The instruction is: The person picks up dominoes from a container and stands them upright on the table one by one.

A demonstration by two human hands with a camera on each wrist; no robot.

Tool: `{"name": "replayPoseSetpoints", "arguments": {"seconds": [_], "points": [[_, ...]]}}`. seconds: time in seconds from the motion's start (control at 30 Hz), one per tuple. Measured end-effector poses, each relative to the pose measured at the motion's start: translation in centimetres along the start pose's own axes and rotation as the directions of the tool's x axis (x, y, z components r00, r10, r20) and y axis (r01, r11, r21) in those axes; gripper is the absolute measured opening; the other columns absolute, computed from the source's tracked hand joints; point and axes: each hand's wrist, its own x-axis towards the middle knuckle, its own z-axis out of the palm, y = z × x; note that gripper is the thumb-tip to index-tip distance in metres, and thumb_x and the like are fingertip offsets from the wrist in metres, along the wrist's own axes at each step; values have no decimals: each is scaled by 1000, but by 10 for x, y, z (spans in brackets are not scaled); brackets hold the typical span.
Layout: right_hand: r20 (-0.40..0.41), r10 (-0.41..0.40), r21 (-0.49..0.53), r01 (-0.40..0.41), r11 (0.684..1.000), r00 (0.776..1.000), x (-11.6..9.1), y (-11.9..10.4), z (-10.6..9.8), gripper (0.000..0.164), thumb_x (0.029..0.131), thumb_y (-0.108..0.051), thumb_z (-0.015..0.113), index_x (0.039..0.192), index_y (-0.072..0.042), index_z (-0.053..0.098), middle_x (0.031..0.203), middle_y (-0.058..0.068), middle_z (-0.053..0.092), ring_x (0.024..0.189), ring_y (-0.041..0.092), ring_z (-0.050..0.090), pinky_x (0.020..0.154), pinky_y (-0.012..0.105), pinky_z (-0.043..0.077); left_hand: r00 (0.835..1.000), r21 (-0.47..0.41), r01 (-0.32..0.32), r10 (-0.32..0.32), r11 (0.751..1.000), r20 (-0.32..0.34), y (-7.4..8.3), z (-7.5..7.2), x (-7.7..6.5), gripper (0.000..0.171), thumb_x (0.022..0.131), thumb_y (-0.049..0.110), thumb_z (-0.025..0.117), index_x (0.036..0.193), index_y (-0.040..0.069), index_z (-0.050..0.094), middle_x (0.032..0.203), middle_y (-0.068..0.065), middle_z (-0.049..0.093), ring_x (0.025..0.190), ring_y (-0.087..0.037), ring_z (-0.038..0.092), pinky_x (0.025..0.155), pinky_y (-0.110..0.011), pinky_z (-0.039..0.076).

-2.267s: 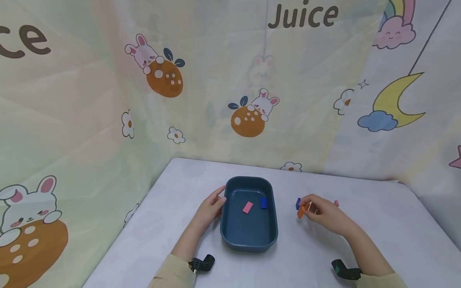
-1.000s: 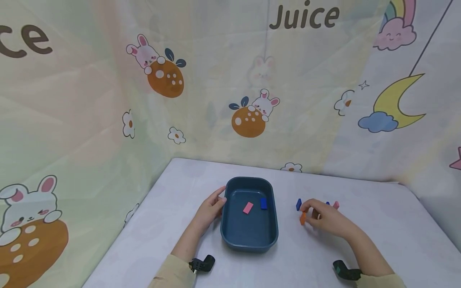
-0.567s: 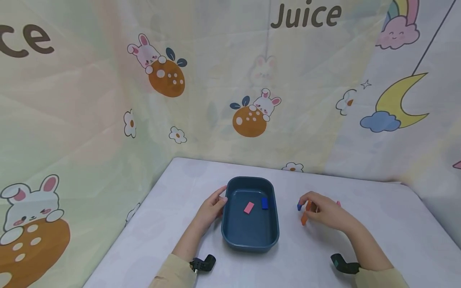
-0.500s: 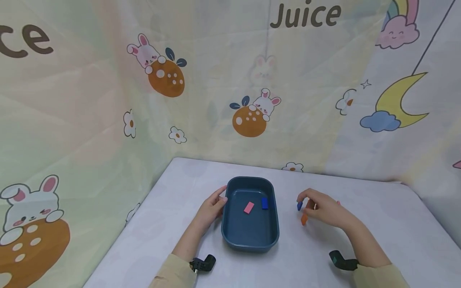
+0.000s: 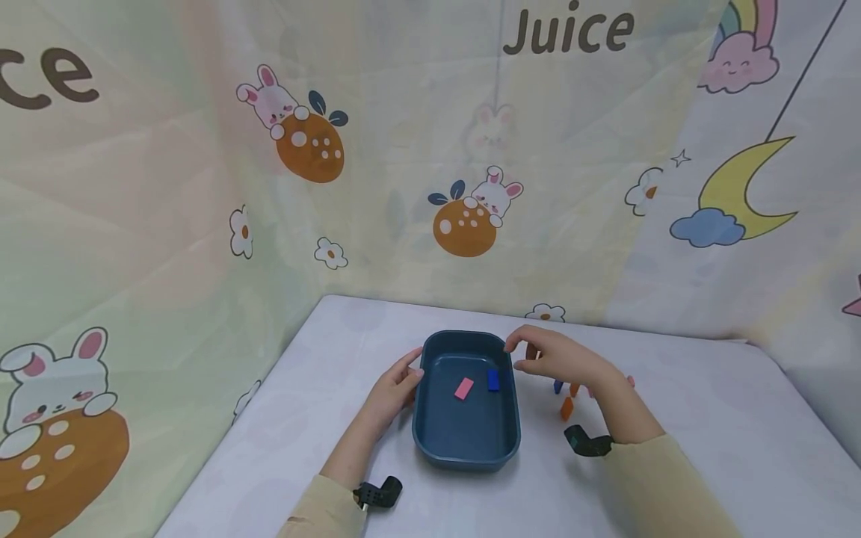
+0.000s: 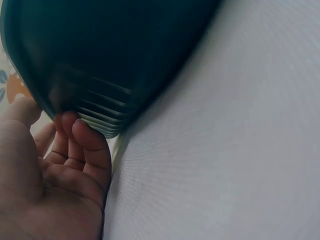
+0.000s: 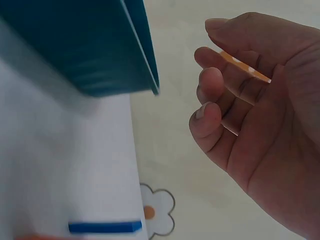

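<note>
My left hand [image 5: 393,388] rests at the left side of a dark blue plastic box [image 5: 464,448]. In the left wrist view its fingertips touch the ribbed outer wall, and the thumb is up at the rim. A pink block [image 5: 463,388] and a blue block [image 5: 493,380] lie inside the box. My right hand [image 5: 558,355] hovers beside the box's far right rim, thumb and fingers apart. Nothing is between them in the right wrist view. Behind it on the table stand an orange block [image 5: 567,408], a second orange block [image 5: 574,389] and another blue block [image 7: 105,227].
A further pink block [image 5: 631,381] shows at the right, partly hidden by the right forearm. The white table [image 5: 525,501] meets printed cloth walls [image 5: 390,134] at its back and sides. A black wrist camera [image 5: 380,492] sits at each sleeve.
My right hand has let go of an orange block, which now stands on the table. It has moved left from the blocks to the box's rim. The left hand has stayed put.
</note>
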Motion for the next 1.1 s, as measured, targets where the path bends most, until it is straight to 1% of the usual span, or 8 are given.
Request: {"name": "replayPoseSetpoints", "arguments": {"seconds": [0.1,0.17,0.3,0.4,0.63,0.77,0.93,1.1], "points": [[28,-47,23,46,999,999,14,-7,2,32,93,-21,69,123,-17,60,116,5,64,90,18,59,73,32,53,1000,0,1,-1,1000,-1,0,0,0,49,98,39,59,145,38,46,101,-10,58,81,-22,57,73,-30,50],[51,-55,43,53,998,997,23,-12,4,31,93,-21,68,122,-15,60,118,7,64,89,19,59,74,34,53,1000,-2,2,-2,1000,0,-1,0,0,49,98,39,59,145,39,46,101,-10,58,81,-22,57,74,-30,50],[97,-26,68,20,997,995,40,-16,11,29,94,-22,67,121,-17,61,120,8,64,88,20,60,76,34,54,1000,-2,4,-4,1000,1,-2,0,0,48,99,39,58,145,39,46,103,-11,59,82,-21,58,74,-30,50],[135,0,72,-10,997,991,52,-17,18,29,94,-24,67,122,-18,62,119,7,64,85,19,61,75,34,54,1000,-1,5,-5,1000,1,-1,0,0,47,99,37,58,145,38,46,104,-11,59,82,-21,58,74,-30,50],[220,24,46,-35,998,975,74,-18,35,28,93,-21,68,120,-18,63,102,-1,63,78,22,63,71,35,54,1000,-6,-3,3,1000,5,0,-1,0,47,100,36,57,145,38,46,105,-12,59,83,-20,58,74,-30,51],[276,48,33,-59,998,960,84,-20,43,27,93,-20,68,120,-19,64,103,-1,62,80,22,63,72,35,54,1000,-10,3,-3,1000,11,0,-2,0,47,99,38,57,145,38,46,104,-10,59,84,-20,59,75,-30,51],[349,71,56,-96,994,935,89,-28,52,22,94,-18,66,115,-19,65,104,1,63,81,22,66,74,35,56,1000,-12,-6,6,1000,26,-2,-3,0,49,99,41,58,146,38,45,105,-10,59,86,-20,60,77,-30,51],[439,83,94,-137,986,895,92,-31,61,16,96,-17,62,111,-16,65,98,3,68,80,22,69,75,36,57,1000,-8,-2,2,1000,28,-2,-3,0,49,98,42,58,145,39,45,107,-11,60,88,-21,61,78,-31,52]]}}
